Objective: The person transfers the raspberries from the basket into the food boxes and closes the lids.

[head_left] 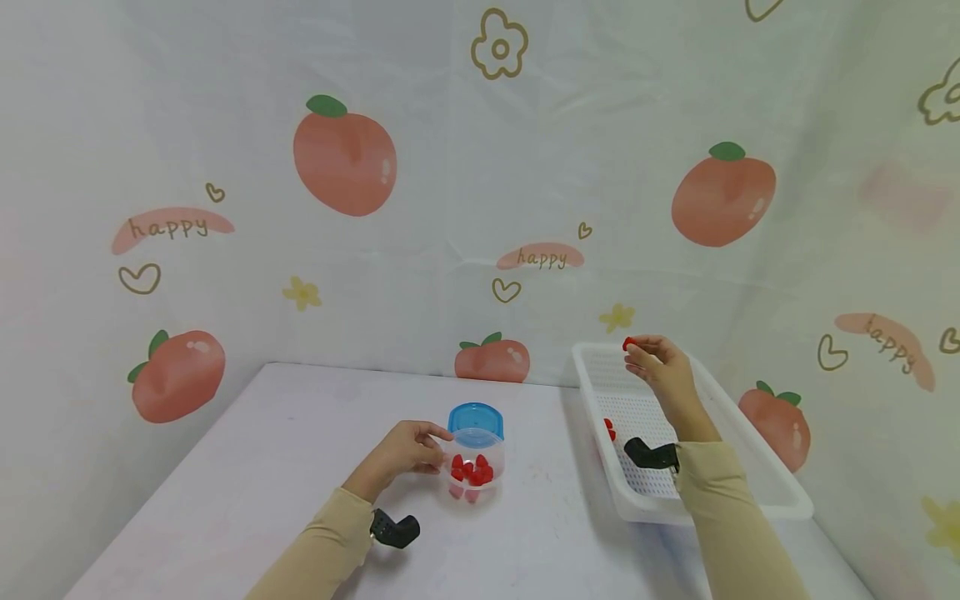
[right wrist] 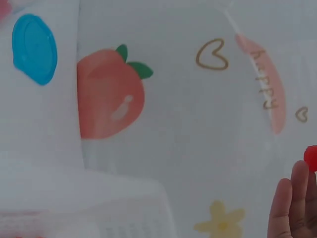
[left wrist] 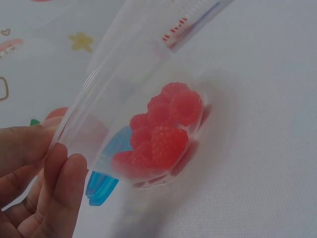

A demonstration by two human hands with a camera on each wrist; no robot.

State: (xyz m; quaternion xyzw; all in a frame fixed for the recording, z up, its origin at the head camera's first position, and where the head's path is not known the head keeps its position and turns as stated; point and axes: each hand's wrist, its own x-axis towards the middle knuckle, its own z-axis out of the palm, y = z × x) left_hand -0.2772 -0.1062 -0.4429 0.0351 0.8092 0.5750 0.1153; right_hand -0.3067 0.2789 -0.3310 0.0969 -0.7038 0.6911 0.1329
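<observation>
My left hand (head_left: pixel 408 450) pinches the rim of a clear plastic container (left wrist: pixel 106 89) between thumb and fingers. Several red raspberries (left wrist: pixel 166 129) lie in the bottom of that container. Just behind it on the table is a blue lid (head_left: pixel 476 415), partly seen through the clear wall. Raised over the far part of a white perforated basket (head_left: pixel 783 496), my right hand (head_left: pixel 663 371) holds one raspberry (head_left: pixel 628 342) at its fingertips. In the right wrist view only some of its fingers show, with the raspberry (right wrist: pixel 311 157) cut off by the edge.
A few more raspberries (head_left: pixel 609 429) lie inside the basket along its left wall. The basket stands at the right side of the white table (head_left: pixel 300 467). Behind the table hangs a white cloth (head_left: pixel 435 208) printed with fruit, flowers and hearts.
</observation>
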